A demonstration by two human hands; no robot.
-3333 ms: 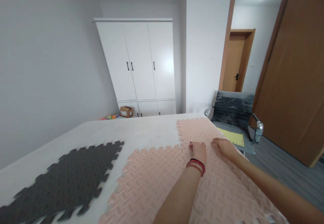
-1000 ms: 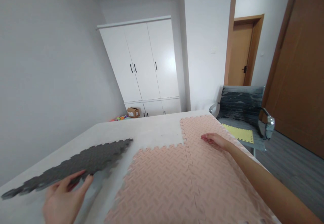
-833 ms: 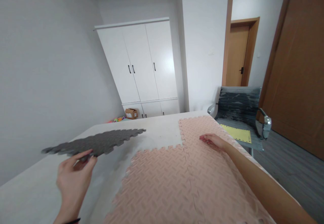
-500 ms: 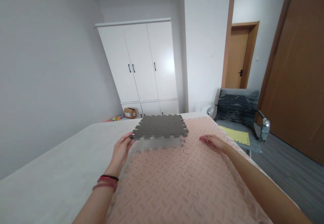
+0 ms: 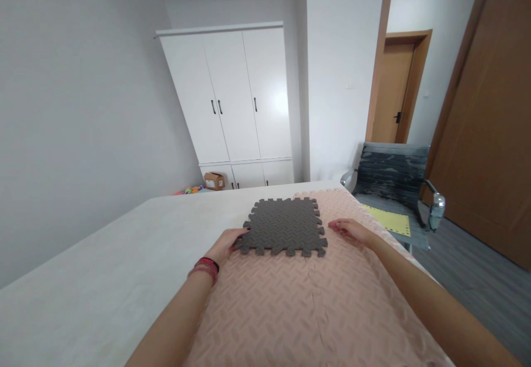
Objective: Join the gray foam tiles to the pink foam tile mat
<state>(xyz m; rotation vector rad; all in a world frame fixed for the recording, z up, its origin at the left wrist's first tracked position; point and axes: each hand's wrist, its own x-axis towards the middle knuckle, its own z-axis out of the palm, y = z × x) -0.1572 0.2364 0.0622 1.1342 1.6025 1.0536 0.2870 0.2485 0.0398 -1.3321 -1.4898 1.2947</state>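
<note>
A dark grey foam mat tile (image 5: pixel 286 226) with jigsaw edges is in the middle of the view, over the far part of the joined pink foam mat tiles (image 5: pixel 261 306). My left hand (image 5: pixel 228 242) grips its left edge, thumb on top and the other fingers mostly hidden beneath. Just right of the tile, my right hand (image 5: pixel 348 230) is at the pink mat with loosely bent fingers and nothing in them. A small gap separates it from the grey tile. Whether the grey tile lies flat on the pink ones I cannot tell.
The white table (image 5: pixel 103 278) extends to the left of the mats. Beyond its right edge stands a dark chair (image 5: pixel 392 173) with a yellow foam piece (image 5: pixel 388 220) on its seat. Behind the table are a white cabinet (image 5: pixel 232 96) and a cardboard box (image 5: pixel 214 181).
My left hand has brought the grey tile nearer and to the right, and lower over the pink mat. My right hand has hardly moved.
</note>
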